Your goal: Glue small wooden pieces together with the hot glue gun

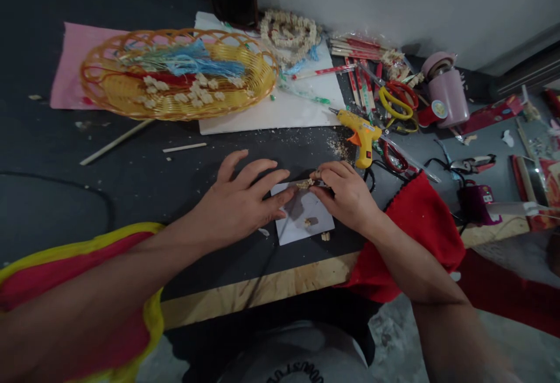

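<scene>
A white card [291,228] lies on the dark table in front of me. My left hand [245,196] is spread palm down, its index fingertip at the left end of a short row of small beige pieces [303,185] along the card's far edge. Thumb and fingers of my right hand [343,193] are pinched together at the right end of that row, on a small beige piece [314,175] partly covered by the fingertips. One loose beige piece [307,222] rests on the card, and another loose piece [326,236] lies just off its near edge.
A yellow glue gun [361,132] lies beyond my right hand, near yellow-handled scissors [396,105]. Farther left stands a wicker basket [175,114] with blue tassels and beige clusters. A red cloth [420,225] hangs over the front edge; pliers [472,164] and a pink flask [448,94] are right.
</scene>
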Available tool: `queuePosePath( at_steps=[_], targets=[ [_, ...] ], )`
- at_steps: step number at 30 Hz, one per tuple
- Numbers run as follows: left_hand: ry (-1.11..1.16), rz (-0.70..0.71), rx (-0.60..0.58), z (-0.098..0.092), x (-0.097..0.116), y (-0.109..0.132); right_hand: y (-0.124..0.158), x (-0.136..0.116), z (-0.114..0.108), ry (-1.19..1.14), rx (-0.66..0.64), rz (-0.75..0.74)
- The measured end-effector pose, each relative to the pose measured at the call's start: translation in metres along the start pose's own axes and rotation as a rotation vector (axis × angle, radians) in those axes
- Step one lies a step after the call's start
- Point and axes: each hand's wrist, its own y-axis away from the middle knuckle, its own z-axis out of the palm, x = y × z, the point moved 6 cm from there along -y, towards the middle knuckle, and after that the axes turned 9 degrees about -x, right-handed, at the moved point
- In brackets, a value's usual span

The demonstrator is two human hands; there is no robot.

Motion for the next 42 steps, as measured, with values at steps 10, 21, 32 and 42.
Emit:
queuePosePath(
  at_steps=[10,21,32,42],
  targets=[
    [0.007,-0.015,-0.012,-0.0001,-0.0004,-0.0007,-0.0008,-0.0008,-0.0006,0.017,-0.001,-0.015],
    [0.040,-0.016,-0.028,-0.0038,0.0007,-0.0009,-0.0009,-0.0003,0.0004,0.012,-0.013,-0.002],
    [0.022,-0.004,-0.012,-0.0060,0.0018,-0.0008,-0.0006,-0.0008,-0.0002,0.021,-0.010,-0.007],
    [-0.004,0.006,0.029,0.0026,-0.0001,0.0005,0.0012,-0.0013,-0.0006,0.039,0.045,-0.046]
  ],
)
